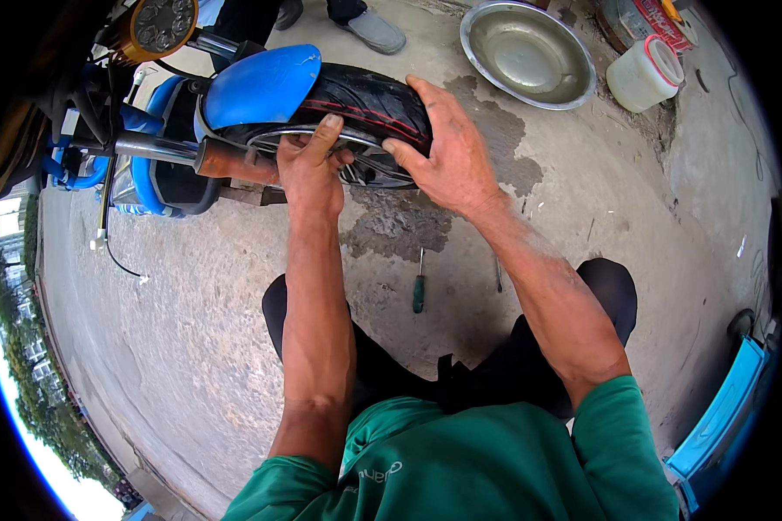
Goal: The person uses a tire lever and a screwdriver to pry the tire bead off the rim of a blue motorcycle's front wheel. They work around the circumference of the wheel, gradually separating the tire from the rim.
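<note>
A black tyre (365,94) with a red stripe sits on a metal wheel rim (363,136) under a blue mudguard (265,85). My left hand (311,169) is at the rim's near side, thumb up and fingers curled at its edge, partly hidden. Around the tyre's right end wraps my right hand (450,148), fingers over the tread and thumb on the sidewall. The wheel belongs to a motorbike on the left, whose fork tube (156,148) ends in a rusty brown lower part (239,163) beside my left hand.
A green-handled screwdriver (419,295) and a thin dark tool (499,273) lie on the concrete before my knees. Farther right stand a metal basin (484,65) and a white tub (636,80). Another person's shoe (374,32) shows beyond the wheel. A blue object (719,406) is at right.
</note>
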{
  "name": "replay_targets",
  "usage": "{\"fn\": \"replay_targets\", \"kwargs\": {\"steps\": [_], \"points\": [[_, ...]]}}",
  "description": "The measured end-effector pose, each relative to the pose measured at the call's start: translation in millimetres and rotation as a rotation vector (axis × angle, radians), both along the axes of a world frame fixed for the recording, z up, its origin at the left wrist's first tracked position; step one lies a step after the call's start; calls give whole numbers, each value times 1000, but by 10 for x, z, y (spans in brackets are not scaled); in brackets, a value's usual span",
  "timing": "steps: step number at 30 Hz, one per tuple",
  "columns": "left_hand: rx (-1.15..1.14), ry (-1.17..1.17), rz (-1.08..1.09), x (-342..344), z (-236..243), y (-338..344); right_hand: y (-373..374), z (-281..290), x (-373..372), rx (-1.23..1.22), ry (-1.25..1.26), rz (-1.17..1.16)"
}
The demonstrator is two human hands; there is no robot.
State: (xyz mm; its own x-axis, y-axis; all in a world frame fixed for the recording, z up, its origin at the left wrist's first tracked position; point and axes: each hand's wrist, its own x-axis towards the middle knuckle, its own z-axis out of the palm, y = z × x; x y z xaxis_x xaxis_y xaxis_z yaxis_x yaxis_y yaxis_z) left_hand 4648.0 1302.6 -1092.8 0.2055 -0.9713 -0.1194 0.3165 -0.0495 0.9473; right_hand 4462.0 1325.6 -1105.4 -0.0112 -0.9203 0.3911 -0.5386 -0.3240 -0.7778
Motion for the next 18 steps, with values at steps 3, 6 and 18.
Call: {"fn": "replay_targets", "kwargs": {"steps": [3,6,18], "points": [[-49,32,-19,46,1,25,137,-113,-35,30,18,-45],[-86,50,-12,23,-50,60,131,-163,7,14,11,-62],[45,-264,90,31,-145,241,-39,21,132,-58,46,-13]]}}
